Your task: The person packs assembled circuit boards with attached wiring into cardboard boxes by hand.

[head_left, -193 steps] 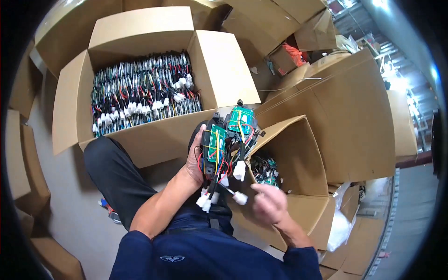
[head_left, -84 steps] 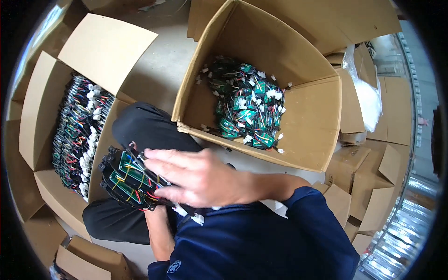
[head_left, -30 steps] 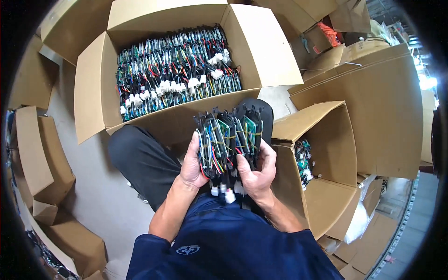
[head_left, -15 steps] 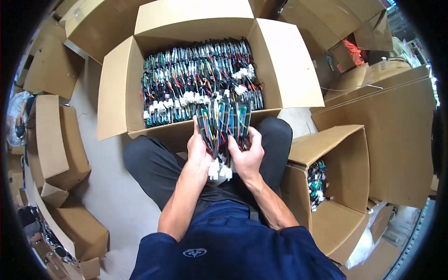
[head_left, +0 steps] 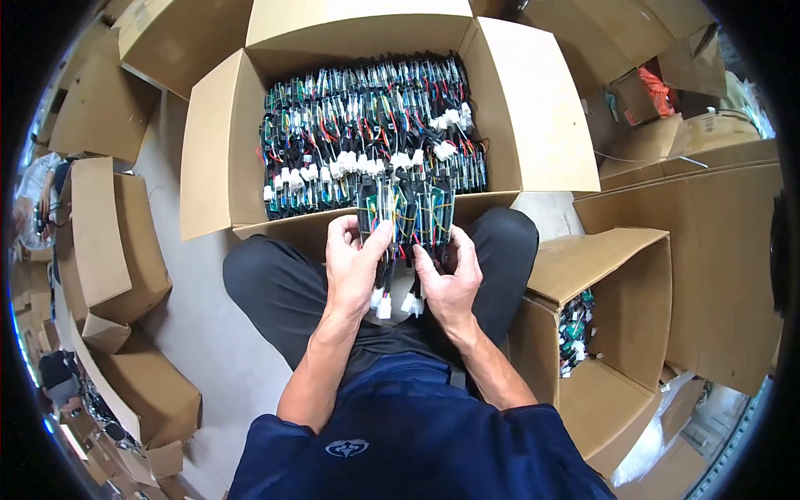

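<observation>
Between my two hands, over my lap, is a bundle of wired circuit boards [head_left: 407, 210] standing side by side. Green board, dark casing and yellow bands show on it, and coloured wires run down to white plug connectors [head_left: 383, 307] that dangle below. My left hand [head_left: 353, 271] grips the bundle's left side, thumb across the front. On the right side, my right hand [head_left: 451, 279] holds it with the thumb near the wires. Just beyond, a large open cardboard box [head_left: 208, 158] holds rows of similar boards [head_left: 358, 125], with white connectors lying along them.
To my right, a smaller open carton [head_left: 625, 308] lies tilted, with loose green boards and white connectors [head_left: 575, 333] inside. Tall cardboard [head_left: 700, 258] stands behind it. Open cartons [head_left: 100, 242] line the left side, across a strip of grey floor [head_left: 196, 317].
My left thumb has come round onto the front of the bundle, and the boards now stand more upright. The hanging connectors have spread into two groups. The view has shifted slightly.
</observation>
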`<state>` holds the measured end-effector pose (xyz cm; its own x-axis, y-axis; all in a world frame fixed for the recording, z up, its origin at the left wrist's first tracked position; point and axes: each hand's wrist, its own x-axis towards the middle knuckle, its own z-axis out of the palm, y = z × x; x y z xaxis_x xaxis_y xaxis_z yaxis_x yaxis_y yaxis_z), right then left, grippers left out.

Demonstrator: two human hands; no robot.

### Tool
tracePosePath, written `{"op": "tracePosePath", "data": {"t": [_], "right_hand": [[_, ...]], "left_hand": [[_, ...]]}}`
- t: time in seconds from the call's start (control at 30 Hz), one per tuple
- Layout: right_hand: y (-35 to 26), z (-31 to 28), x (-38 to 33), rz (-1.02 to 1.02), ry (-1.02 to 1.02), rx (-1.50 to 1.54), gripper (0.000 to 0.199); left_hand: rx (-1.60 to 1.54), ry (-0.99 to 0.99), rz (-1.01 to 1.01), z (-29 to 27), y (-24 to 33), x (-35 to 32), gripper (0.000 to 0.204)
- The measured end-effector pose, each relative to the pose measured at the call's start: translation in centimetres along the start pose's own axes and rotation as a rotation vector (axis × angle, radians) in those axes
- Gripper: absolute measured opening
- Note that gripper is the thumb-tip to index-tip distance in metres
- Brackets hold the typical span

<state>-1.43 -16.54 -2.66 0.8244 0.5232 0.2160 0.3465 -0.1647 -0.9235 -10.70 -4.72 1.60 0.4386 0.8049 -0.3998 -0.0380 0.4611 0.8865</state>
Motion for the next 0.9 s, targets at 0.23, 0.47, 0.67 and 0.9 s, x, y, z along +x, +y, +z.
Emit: {"op": "tracePosePath", "data": {"t": [0.23, 0.47, 0.67, 0.9], "right_hand": [[-2.2, 0.4, 0.2, 0.051, -0.034, 0.034, 0.051], [-1.6, 0.2, 1.2, -0.145, -0.047, -0.036, 0.051], [-1.2, 0.6, -0.3, 0.075, -0.023, 0.109, 0.046], [-6.0, -0.9, 8.9, 0.062, 0.072, 0.089, 0.038]], "left_hand": [[0.037, -0.041, 0.397, -1.4, -2.6, -1.1, 0.055], [0.133, -0.029, 0.458, -1.8, -3.3, 0.7, 0.053], [-0.027, 0.028, 0.435, -0.3, -4.2, 0.1, 0.052], [0.001, -0.005, 0.371, 6.0, 5.6, 3.8, 0.040]]}}
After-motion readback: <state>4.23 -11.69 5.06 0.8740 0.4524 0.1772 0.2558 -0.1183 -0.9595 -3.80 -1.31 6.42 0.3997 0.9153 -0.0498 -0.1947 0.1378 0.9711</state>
